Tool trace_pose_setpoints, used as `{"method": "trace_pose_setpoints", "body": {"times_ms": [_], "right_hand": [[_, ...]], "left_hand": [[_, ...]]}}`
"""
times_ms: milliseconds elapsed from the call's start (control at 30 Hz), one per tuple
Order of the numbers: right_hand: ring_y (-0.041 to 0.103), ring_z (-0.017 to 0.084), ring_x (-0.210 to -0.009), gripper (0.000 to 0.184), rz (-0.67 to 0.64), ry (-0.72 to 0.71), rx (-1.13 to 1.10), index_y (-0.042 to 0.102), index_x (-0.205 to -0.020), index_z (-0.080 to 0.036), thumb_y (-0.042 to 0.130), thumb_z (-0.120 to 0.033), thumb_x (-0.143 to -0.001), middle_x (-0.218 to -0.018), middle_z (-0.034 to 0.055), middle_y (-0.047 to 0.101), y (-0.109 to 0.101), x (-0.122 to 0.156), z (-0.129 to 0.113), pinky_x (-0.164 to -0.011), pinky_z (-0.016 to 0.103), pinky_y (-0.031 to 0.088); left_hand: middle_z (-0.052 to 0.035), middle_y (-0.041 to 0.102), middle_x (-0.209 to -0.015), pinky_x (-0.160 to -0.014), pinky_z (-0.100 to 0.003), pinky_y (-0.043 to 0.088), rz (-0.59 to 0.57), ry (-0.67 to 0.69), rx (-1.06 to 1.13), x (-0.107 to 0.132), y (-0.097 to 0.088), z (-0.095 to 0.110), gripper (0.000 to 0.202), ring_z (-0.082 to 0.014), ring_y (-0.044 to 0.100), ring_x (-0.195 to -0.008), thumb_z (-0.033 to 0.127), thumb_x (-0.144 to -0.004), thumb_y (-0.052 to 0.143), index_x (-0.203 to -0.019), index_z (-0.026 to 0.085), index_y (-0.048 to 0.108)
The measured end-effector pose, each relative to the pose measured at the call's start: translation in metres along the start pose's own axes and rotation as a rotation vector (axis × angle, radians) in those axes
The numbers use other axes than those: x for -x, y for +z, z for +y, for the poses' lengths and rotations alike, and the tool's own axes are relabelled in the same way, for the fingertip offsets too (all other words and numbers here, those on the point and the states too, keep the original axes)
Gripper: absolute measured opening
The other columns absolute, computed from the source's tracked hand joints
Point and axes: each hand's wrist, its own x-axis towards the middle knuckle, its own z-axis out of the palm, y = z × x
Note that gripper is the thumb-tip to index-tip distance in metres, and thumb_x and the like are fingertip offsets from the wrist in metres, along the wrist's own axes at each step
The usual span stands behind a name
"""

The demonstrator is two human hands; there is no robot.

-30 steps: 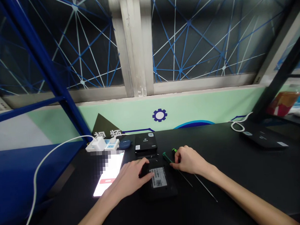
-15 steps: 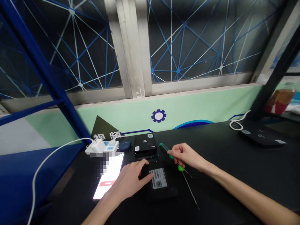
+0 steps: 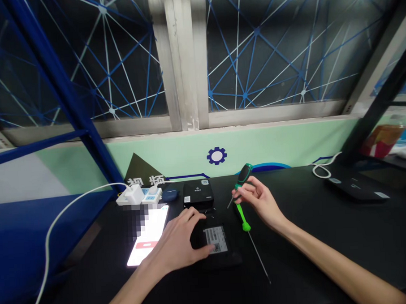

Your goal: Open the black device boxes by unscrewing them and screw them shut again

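Note:
My left hand (image 3: 178, 240) lies over the left side of a flat black box (image 3: 232, 258), with a white printed label (image 3: 216, 239) on its upper face. The thumb presses on the label and the curved fingers reach the box's far edge, holding it. In my right hand (image 3: 259, 199), thumb and fingers pinch a screwdriver with a black and green handle (image 3: 244, 173). It is tilted, handle up, its short shaft pointing down and left above the table. Below this hand lies a second screwdriver (image 3: 245, 225), bright green with a long thin shaft.
Another black box (image 3: 198, 193) stands behind, with small thin pieces in front of it. To the left are a lit phone (image 3: 148, 235), a power strip with plugs (image 3: 134, 196) and a dark blue case (image 3: 170, 195). A black device (image 3: 357, 190) and white cable lie far right.
My right hand has lifted the black and green screwdriver off the table and turned it handle up. The bright green one stays lying. My left thumb has slid slightly along the label.

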Motion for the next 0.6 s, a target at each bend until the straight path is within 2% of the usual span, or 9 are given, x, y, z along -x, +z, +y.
{"method": "trace_pose_setpoints", "body": {"times_ms": [200, 400, 600], "right_hand": [[0.071, 0.021, -0.078, 0.045, -0.017, 0.009, 0.044, 0.047, -0.103, -0.023, 0.078, -0.042, -0.076, -0.077, -0.0015, 0.063, 0.006, 0.002, 0.005, -0.074, 0.034, 0.058], [0.073, 0.022, -0.083, 0.045, -0.050, 0.033, 0.032, 0.047, -0.104, -0.022, 0.078, -0.040, -0.077, -0.088, 0.0036, 0.069, 0.007, 0.003, 0.014, -0.078, 0.035, 0.058], [0.074, 0.022, -0.079, 0.043, -0.019, 0.070, 0.045, 0.045, -0.100, -0.021, 0.075, -0.044, -0.079, -0.084, 0.0045, 0.071, 0.008, 0.005, 0.015, -0.076, 0.037, 0.059]], "left_hand": [[-0.0062, 0.056, -0.127, -0.096, -0.042, 0.046, -0.072, 0.062, 0.017, 0.003, 0.000, 0.002, 0.075, -0.0297, 0.055, -0.111, 0.058, -0.068, 0.075, -0.133, 0.027, 0.054], [-0.0069, 0.048, -0.141, -0.110, -0.051, 0.034, -0.139, 0.081, -0.005, 0.006, 0.002, -0.005, 0.100, -0.0368, 0.044, -0.128, 0.071, -0.059, 0.076, -0.144, 0.028, 0.045], [-0.0070, 0.046, -0.145, -0.111, -0.053, 0.033, -0.160, 0.090, -0.006, 0.007, 0.003, -0.008, 0.106, -0.0388, 0.040, -0.132, 0.069, -0.057, 0.079, -0.147, 0.028, 0.042]]}}
